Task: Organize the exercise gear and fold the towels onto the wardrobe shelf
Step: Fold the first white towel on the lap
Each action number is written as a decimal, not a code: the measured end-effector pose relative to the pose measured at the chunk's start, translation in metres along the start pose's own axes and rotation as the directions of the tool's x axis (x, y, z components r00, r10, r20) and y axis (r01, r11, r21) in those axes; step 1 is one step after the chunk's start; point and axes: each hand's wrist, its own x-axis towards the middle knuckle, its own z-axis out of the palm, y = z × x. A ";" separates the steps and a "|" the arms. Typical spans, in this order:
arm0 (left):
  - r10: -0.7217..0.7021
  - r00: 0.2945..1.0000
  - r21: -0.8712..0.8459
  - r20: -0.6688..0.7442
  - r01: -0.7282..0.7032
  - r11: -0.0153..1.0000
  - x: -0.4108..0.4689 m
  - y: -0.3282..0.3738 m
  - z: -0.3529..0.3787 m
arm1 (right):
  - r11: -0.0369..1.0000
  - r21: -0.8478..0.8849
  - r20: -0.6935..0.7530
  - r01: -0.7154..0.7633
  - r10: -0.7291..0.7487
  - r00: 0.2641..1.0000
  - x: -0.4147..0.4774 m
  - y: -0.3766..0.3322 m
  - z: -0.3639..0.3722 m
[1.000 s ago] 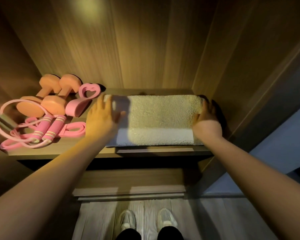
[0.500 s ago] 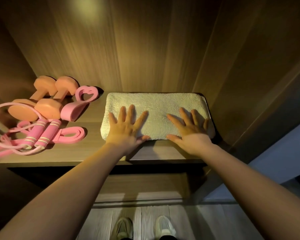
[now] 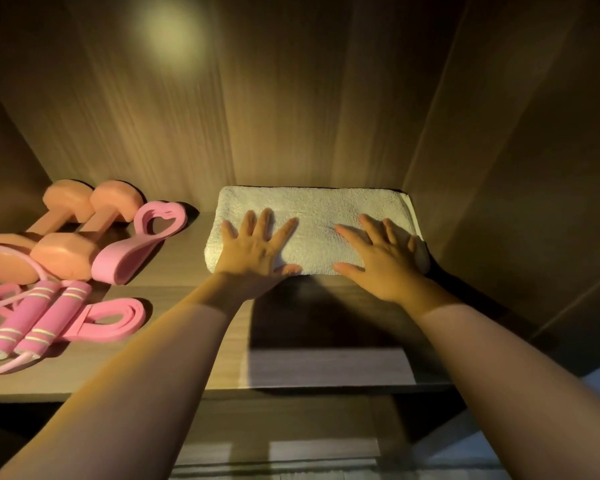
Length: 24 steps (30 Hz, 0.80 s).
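The wardrobe shelf (image 3: 174, 292) is carrying everything in view, and most of the task is looking done. The folded towel (image 3: 319, 216) is lying flat at the back right of the shelf, close against the side wall. The left grip (image 3: 253, 251) and right grip (image 3: 381, 261) are both released, fingers spread straight, and are pressing down on the towel's front half without grasping it. This is reading as a final smoothing. On the left, well apart from the towel, the exercise gear is sitting grouped: the two dumbbells (image 3: 70, 251) side by side, the jump rope (image 3: 45, 317) in front of them, the resistance band (image 3: 115, 320) beside its handles, and the heart-shaped trainer (image 3: 142, 244) leaning near the dumbbells. Whether more towels are waiting is not showing here.
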 end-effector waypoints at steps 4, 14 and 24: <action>0.009 1.000 0.000 -0.030 -0.009 1.000 0.015 -0.007 0.007 | 1.000 0.008 -0.019 -0.006 0.006 1.000 0.013 0.005 0.004; 0.027 1.000 0.044 0.010 -0.027 0.999 0.009 -0.008 0.004 | 0.999 -0.043 0.027 0.012 -0.011 1.000 0.007 -0.002 -0.003; -0.028 0.999 0.207 0.023 0.022 0.978 0.005 -0.002 0.008 | 0.975 -0.220 -0.049 -0.006 -0.005 0.999 0.006 -0.001 0.001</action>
